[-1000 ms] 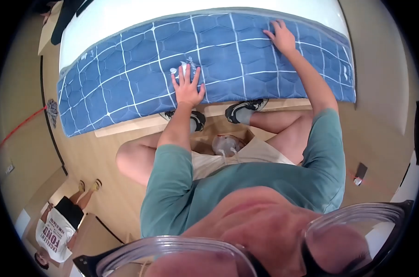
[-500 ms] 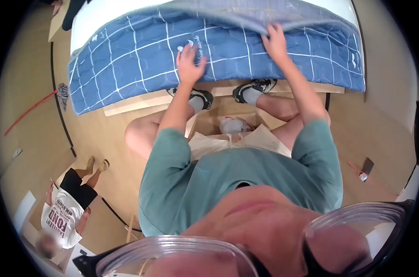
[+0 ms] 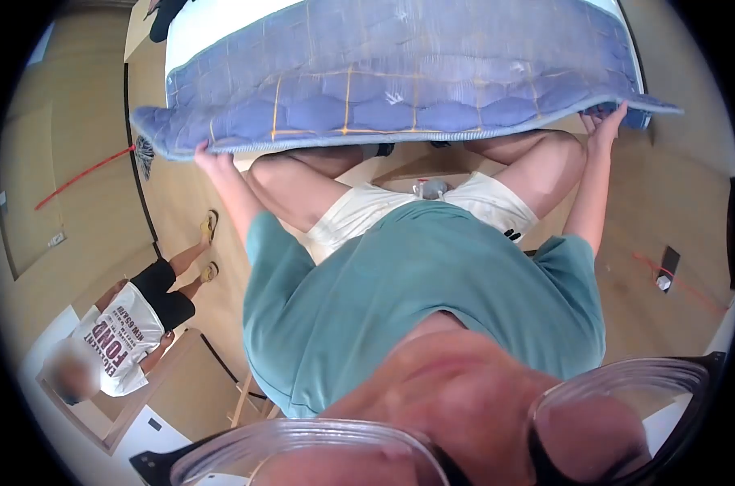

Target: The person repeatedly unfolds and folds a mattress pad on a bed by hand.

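A quilted blue-purple pad [image 3: 311,105] with yellowish lines and a light blue border stretches across the top of the view, over a white mattress [image 3: 201,36]. Its near edge is raised above the knees. At the left end of that edge, my left hand [image 3: 213,159] grips the border. Near the right end, my right hand [image 3: 605,128] holds the same edge from below, its fingers partly behind the fabric. A strip of darker blue cloth shows beside the right hand.
A person [image 3: 132,328] in a white printed shirt and black shorts is at the lower left. A grey mop head [image 3: 144,156] with a red handle lies left of the bed. A dark object [image 3: 668,263] is on the floor at right. A clear bag [image 3: 432,189] sits between my legs.
The blue checked side, flat under my hands before, has turned over, and the purple side shows. Both hands have moved apart to the ends of the edge and taken hold of it.
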Demonstrator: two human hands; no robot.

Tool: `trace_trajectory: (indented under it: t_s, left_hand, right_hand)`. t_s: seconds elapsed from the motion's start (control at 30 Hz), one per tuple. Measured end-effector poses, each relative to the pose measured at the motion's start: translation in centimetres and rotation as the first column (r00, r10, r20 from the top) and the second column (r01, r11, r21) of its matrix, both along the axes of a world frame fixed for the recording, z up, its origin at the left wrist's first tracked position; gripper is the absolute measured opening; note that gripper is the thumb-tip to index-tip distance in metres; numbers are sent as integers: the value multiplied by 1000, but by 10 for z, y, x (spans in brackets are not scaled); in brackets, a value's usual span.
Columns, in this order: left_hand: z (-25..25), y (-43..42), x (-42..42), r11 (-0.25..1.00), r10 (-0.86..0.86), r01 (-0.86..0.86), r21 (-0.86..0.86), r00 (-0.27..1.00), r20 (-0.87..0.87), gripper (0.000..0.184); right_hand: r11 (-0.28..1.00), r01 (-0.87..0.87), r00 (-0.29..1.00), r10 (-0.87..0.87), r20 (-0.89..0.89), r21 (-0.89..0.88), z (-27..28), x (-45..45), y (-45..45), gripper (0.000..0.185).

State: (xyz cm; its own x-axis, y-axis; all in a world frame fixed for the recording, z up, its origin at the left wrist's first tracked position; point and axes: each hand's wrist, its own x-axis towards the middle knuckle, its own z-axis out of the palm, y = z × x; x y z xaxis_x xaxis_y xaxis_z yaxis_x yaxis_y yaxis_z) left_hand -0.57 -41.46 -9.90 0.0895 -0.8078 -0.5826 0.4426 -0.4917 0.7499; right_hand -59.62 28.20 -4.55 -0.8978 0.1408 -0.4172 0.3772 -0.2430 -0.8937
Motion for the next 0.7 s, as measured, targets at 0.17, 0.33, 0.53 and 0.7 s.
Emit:
trace_trajectory:
  t_s: [0.17, 0.33, 0.53, 0.7]
  left_hand:
    - [79, 164, 49, 971, 76, -112, -213, 982, -172, 65]
    - [56, 235, 150, 956, 191, -217, -196, 971, -145, 66]
    - [23, 271, 211, 947, 218, -268, -177, 941, -258, 56]
    - [19, -6, 185, 913, -249, 105, -393, 907, -338, 53]
  right_hand:
    - [924, -260, 946, 186, 265, 281, -86, -27, 58, 55]
    - [983, 172, 982, -176, 64, 59, 37, 40, 103, 56]
    - [989, 143, 990, -143, 15, -36, 15, 87, 184, 58]
    - [964, -251, 954, 262, -146, 87, 3, -87, 83, 47]
